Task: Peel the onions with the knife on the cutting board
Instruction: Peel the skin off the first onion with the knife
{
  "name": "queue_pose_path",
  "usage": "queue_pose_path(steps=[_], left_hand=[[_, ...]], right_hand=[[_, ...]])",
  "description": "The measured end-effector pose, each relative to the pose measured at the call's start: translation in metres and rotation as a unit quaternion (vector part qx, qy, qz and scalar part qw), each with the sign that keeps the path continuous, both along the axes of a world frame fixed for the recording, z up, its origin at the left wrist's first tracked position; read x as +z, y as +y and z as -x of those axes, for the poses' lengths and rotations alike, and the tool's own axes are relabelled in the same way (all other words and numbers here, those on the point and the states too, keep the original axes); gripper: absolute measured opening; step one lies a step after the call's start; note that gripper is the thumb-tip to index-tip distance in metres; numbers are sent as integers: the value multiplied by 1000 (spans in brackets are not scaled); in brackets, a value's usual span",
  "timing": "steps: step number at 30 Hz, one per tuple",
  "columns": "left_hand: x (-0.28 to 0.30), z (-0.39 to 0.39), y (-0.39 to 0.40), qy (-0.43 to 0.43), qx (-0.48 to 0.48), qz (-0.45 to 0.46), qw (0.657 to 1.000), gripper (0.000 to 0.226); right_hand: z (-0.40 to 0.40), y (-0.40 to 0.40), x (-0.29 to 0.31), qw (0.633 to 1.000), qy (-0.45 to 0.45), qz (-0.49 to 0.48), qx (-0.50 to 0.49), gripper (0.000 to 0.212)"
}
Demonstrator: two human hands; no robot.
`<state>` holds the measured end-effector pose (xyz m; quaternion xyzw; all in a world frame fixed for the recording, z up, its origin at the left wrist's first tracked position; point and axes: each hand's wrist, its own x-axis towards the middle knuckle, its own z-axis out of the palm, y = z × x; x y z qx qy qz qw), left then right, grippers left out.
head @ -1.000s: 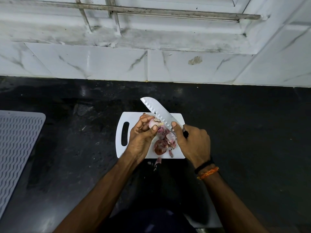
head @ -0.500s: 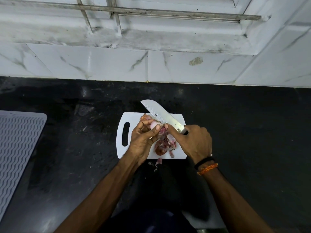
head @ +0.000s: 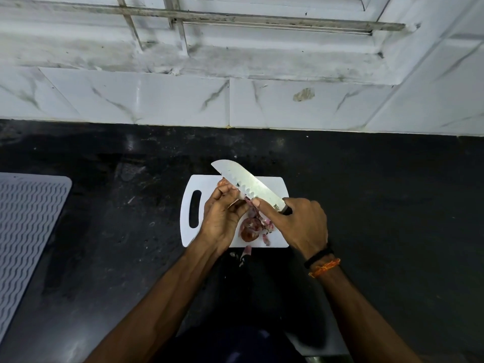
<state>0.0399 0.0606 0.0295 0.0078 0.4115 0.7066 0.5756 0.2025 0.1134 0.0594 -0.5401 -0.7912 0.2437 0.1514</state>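
Observation:
A small white cutting board point(head: 272, 187) with a handle slot lies on the black counter. My left hand point(head: 222, 218) holds a small onion over the board, and its fingers hide almost all of the onion. My right hand point(head: 301, 224) grips the black handle of a wide knife point(head: 243, 183), blade pointing up-left across the onion. My right thumb presses a strip of skin against the blade. A reddish onion point(head: 248, 229) lies on the board among pink peel scraps point(head: 267, 226).
A peel scrap point(head: 245, 254) lies on the black counter point(head: 379, 205) just off the board's near edge. A grey ribbed mat point(head: 26, 221) sits at the far left. A white marble-tiled wall point(head: 162, 100) rises behind the counter.
The knife blade has slid down and right across the onion. My right thumb has come up against my left fingers, pinching skin to the blade. The camera has shifted slightly.

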Motion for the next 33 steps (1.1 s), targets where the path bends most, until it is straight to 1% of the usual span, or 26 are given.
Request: queue_pose_path(steps=[3,4,7,9,10,12,14,16,18,21,26,29,33], left_hand=[[7,-5,3,1,8,22,1000,55],[7,-6,4,-2,16,29,999,57],[8,-4,7,-16,41,39,998,28],[7,-2,7,-25,43,36,998,38],[7,-1,7,-30,37,29,998,38],[11,-2,6,-50,27,11,998,34],[11,-3,5,-66,22,0,998,39],[12,-4,4,-75,20,-13,997,30],[11,-4,4,-74,19,-26,997,25],[8,-4,4,-65,17,-48,997,28],[4,-4,5,-34,11,-66,997,24],[2,-4,4,-29,9,-73,997,26],[0,-5,4,-27,12,-87,996,29]], right_hand=[[-2,-1,0,1000,2,7,-4,56],[-3,-2,1,1000,5,9,-7,56],[-6,-5,3,999,22,11,-25,59],[-9,-4,4,999,27,15,-38,61],[-10,-3,4,998,29,18,-44,62],[-12,0,4,997,39,31,-59,64],[-13,3,5,995,48,48,-71,60],[-12,4,6,994,53,59,-76,58],[-11,6,6,995,49,61,-69,56],[-10,6,7,995,36,70,-54,54],[-4,4,10,996,25,62,-52,64],[0,0,12,998,12,42,-54,61],[4,-5,7,998,-1,14,-56,66]])
